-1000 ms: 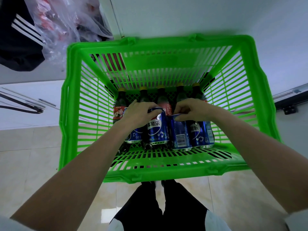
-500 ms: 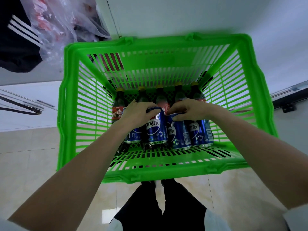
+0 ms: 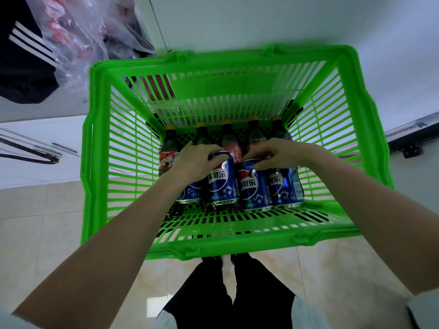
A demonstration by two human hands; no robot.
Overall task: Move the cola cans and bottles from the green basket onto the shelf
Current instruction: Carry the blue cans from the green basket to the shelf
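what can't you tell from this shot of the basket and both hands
Head view, the only one:
- Leftmost blue can: mostly hidden by the left hand.
- Can tops: covered by the left hand and the right hand.
- Bottles: lower halves hidden behind the cans.
- Shelf: outside the frame.

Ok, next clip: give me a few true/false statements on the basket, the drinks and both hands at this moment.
1. Both hands are inside the green basket. True.
2. The left hand grips the top of a blue can. True.
3. The right hand holds a bottle by its cap. False: its fingers are on the top of another blue can.
4. The bottles lie flat in front of the cans. False: they stand upright behind them.
5. The basket holds only cans. False: bottles too.
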